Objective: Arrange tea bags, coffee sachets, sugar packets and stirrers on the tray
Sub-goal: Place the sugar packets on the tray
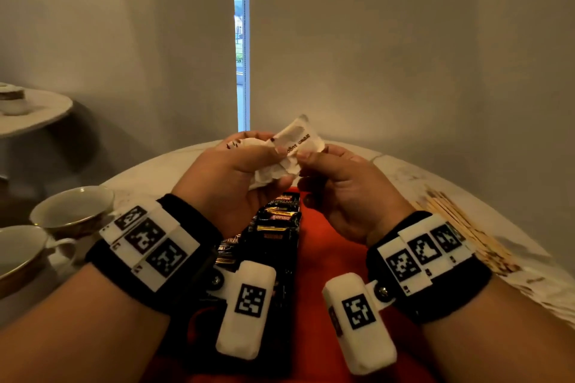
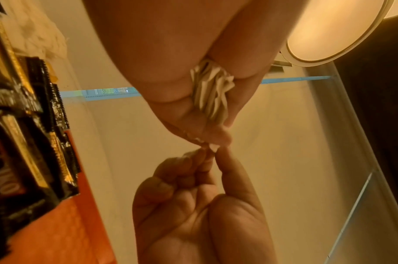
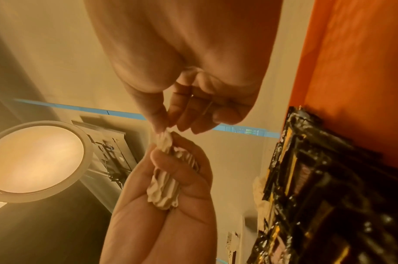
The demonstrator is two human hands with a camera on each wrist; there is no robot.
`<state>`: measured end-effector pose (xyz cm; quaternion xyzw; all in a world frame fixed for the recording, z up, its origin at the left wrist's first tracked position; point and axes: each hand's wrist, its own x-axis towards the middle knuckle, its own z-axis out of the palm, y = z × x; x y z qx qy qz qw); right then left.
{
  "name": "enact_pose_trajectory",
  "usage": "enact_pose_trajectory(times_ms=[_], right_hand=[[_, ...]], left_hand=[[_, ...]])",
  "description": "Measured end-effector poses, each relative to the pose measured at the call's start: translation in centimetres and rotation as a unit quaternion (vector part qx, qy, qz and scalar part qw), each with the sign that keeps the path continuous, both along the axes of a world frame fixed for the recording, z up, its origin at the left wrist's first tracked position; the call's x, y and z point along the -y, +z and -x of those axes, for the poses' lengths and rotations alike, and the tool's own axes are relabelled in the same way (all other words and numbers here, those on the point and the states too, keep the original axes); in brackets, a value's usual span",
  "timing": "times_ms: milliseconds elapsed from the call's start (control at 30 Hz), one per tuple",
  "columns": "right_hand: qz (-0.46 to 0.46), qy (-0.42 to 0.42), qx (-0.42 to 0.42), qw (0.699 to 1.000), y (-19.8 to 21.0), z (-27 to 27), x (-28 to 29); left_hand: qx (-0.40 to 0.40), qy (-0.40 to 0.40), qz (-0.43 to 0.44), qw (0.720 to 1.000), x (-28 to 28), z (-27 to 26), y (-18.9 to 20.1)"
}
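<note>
Both hands are raised above the orange tray [image 1: 329, 246]. My left hand [image 1: 267, 152] grips a crumpled bunch of white sugar packets [image 1: 273, 172], and the left wrist view shows that bunch of sugar packets [image 2: 210, 94] folded in the palm. My right hand [image 1: 304, 155] pinches the lower edge of one printed sugar packet [image 1: 300, 137] sticking up from the bunch; the pinch [image 3: 165, 131] shows in the right wrist view. Black coffee sachets [image 1: 277, 221] lie in a row on the left part of the tray, below the hands.
Wooden stirrers [image 1: 460, 227] lie in a heap on the round white table [image 1: 161, 171] right of the tray. Two empty teacups [image 1: 74, 208] stand at the left edge. A small side table [image 1: 37, 115] with crockery is further left.
</note>
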<state>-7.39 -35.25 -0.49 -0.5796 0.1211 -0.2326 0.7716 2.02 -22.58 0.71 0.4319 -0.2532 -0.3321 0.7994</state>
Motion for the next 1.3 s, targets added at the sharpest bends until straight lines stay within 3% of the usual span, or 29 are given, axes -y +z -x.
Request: enact_pose_trajectory(times_ms=[333, 600, 733, 967, 1067, 1300], right_hand=[[-0.108, -0.001, 0.006, 0.994, -2.0, -1.1, 0.9], [-0.107, -0.011, 0.029, 0.994, -1.9, -3.1, 1.3], [-0.103, 0.000, 0.046, 0.994, -2.0, -3.1, 1.2], [-0.050, 0.024, 0.085, 0.995, -1.3, -2.6, 0.5], [-0.050, 0.029, 0.099, 0.993, -1.1, -2.5, 0.3], [0.106, -0.044, 0.002, 0.993, 1.0, -1.2, 1.5]], left_hand=[[-0.031, 0.027, -0.023, 0.999, 0.0, -0.6, 0.0], [-0.054, 0.087, -0.015, 0.995, 0.0, -1.9, 0.1], [-0.082, 0.042, -0.035, 0.995, -0.4, -2.2, 0.1], [-0.012, -0.026, -0.084, 0.996, -0.3, -1.4, -0.5], [-0.006, -0.013, -0.092, 0.996, -0.1, -1.4, -0.8], [-0.019, 0.030, -0.064, 0.997, -0.5, -1.7, -0.1]])
